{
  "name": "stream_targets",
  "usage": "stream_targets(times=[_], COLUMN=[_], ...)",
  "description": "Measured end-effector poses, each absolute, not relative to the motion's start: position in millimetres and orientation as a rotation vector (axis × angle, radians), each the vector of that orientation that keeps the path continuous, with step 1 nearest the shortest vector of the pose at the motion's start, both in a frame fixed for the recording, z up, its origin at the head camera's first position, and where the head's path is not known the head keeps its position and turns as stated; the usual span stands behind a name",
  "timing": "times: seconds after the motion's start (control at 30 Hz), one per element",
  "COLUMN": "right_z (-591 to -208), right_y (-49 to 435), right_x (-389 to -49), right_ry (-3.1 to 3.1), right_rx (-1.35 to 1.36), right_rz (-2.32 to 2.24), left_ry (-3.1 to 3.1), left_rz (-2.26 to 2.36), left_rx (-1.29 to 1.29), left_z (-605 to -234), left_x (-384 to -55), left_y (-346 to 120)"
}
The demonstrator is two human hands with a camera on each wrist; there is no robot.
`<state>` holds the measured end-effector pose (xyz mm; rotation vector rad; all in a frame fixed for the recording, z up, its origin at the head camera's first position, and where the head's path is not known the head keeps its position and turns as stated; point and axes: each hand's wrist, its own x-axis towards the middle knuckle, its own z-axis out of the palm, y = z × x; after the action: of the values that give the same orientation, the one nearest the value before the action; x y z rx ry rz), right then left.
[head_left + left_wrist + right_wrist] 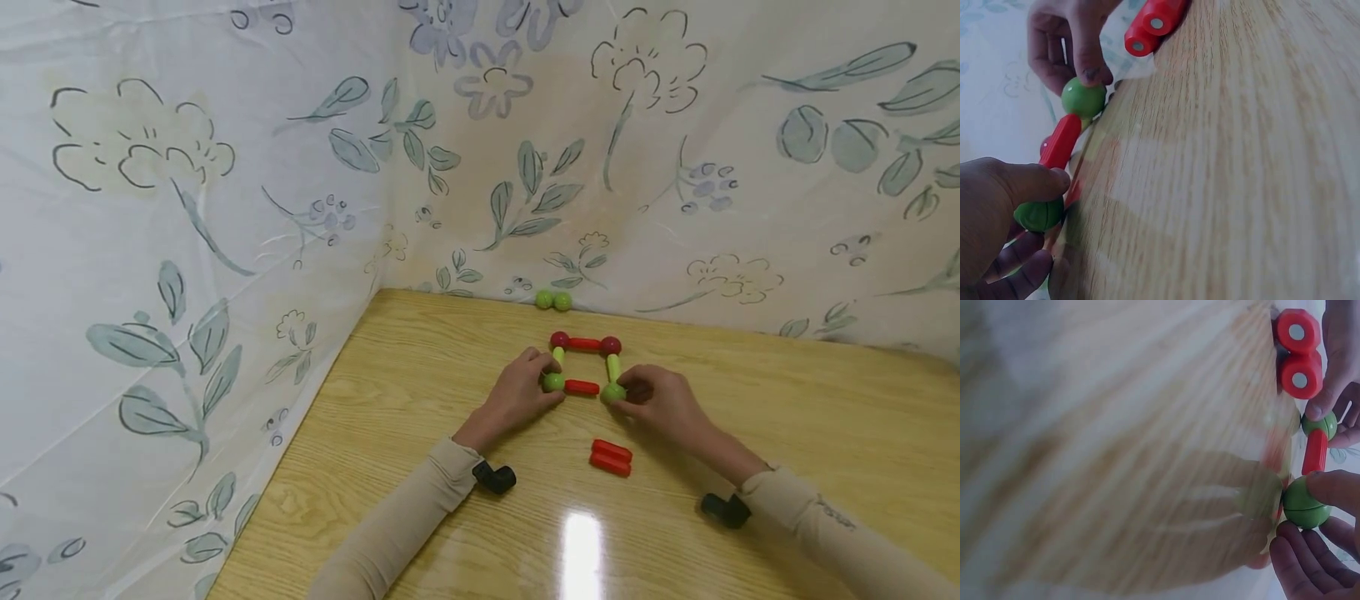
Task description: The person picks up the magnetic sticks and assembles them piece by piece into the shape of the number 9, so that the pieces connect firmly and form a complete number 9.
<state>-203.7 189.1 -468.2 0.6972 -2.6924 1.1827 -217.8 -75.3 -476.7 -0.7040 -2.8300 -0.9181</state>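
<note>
On the wooden table point(420, 400), magnetic rods and balls form a four-sided outline. Its far side is a red rod point(584, 343) between two dark red balls point(611, 345). Yellow-green rods point(614, 368) run along the left and right sides. My left hand point(520, 385) pinches the green ball at the near left corner point(553, 382). With thumb and fingers, my right hand point(670, 406) grips the near right green ball point(1307, 503). Between these balls lies another red rod point(582, 387), its left end at the left ball and its right end close to the right one.
Two loose red rods point(611, 457) lie side by side in front of the outline, metal discs showing on their ends. Two more green balls point(553, 300) sit at the table's back edge, against a flower-patterned cloth point(480, 167). The cloth also hangs along the left side.
</note>
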Motion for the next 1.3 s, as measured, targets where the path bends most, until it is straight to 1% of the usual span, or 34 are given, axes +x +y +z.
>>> stream_targets(times=[0.23, 0.4, 0.57, 0.87, 1.17, 1.3], right_z=[-468, -463, -457, -455, -454, -455], right_y=[184, 186, 192, 194, 186, 183], right_x=[-203, -206, -218, -239, -260, -264], right_ry=[-2.667, -2.654, -2.663, -2.838, -3.023, -3.033], right_rx=[0.717, 0.658, 0.563, 0.304, 0.248, 0.225], right_rz=[1.152, 1.131, 1.157, 1.459, 1.281, 1.305], left_ry=[-2.801, -2.806, -2.805, -2.794, -2.794, -2.795], left_rz=[-0.934, -0.918, -0.910, -0.947, -0.931, -0.931], left_rx=[-0.722, -0.726, -0.723, -0.730, -0.724, -0.723], left_z=[-477, -477, -478, -478, -479, -480], left_x=[-218, -218, -219, -217, -219, -219], left_y=[-77, -77, -78, -78, -79, -79])
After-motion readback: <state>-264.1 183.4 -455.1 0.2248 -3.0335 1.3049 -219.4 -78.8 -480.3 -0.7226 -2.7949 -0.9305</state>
